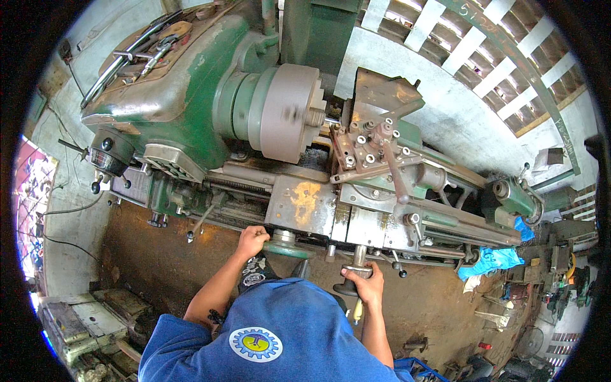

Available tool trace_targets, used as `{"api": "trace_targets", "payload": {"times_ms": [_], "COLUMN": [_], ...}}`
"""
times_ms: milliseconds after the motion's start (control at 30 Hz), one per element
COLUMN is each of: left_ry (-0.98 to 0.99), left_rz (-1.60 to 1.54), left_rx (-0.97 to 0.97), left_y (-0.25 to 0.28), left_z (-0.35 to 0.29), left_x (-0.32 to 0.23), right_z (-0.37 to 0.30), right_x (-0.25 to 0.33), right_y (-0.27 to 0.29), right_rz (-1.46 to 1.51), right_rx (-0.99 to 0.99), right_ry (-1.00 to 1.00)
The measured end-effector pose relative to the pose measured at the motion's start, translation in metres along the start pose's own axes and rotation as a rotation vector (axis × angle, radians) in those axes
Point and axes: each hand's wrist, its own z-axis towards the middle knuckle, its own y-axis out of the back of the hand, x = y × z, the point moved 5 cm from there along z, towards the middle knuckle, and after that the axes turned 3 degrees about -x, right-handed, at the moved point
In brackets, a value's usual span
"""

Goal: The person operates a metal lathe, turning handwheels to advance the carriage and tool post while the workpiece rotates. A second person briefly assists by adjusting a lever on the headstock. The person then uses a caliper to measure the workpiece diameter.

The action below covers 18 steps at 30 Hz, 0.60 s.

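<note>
In front of me stands a large green metal lathe. My left hand (254, 240) is closed at the left edge of the green carriage handwheel (287, 251). My right hand (369, 284) wraps round the rim of a smaller dark cross-slide handwheel (345, 289), thumb on top; its pale yellow handle (358, 311) hangs below. Beyond my hands, the grey chuck (289, 114) looks smeared, as if turning. A thin shiny rod (333, 121) sticks out from it toward the tool post (368, 145), which carries several bolts and a long lever (396, 172).
Wrenches (156, 54) lie on top of the headstock (184, 89). The tailstock (519, 196) stands at the bed's right end, near blue plastic (499, 259). Metal blocks (89, 325) sit at lower left. Control levers (192, 234) jut out along the lathe's front.
</note>
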Motion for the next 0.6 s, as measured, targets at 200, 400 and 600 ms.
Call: {"api": "trace_targets", "payload": {"times_ms": [200,400,600], "left_ry": [0.014,0.018,0.02], "left_rz": [-0.002,0.007,0.013], "left_rx": [0.016,0.092,0.105], "left_y": [0.0004,-0.002,-0.0006], "left_z": [-0.0002,0.0018,0.0035], "left_x": [0.0023,0.0035,0.0006], "right_z": [-0.0003,-0.0013,-0.0012], "right_x": [0.0,0.0014,0.0015], "right_y": [0.0009,0.0015,0.0013], "right_rz": [0.003,-0.004,0.013], "right_rx": [0.005,-0.001,0.012], "right_ry": [-0.004,-0.002,-0.004]}}
